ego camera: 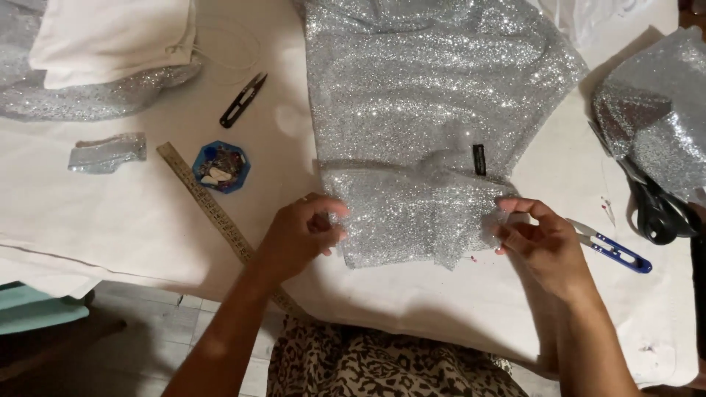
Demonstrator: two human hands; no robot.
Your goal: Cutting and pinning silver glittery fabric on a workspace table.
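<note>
Pinching opposite edges of the silver glitter fabric, the left hand and right hand curl inward, wrists low.

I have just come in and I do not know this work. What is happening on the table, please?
A person holds a silver glitter fabric by its lower folded edge, left hand on one side, right hand on the other. It lies on a white-covered table. Beside it lie a measuring tape, a blue pin dish, black thread snips, blue-handled snips and black scissors.
</note>
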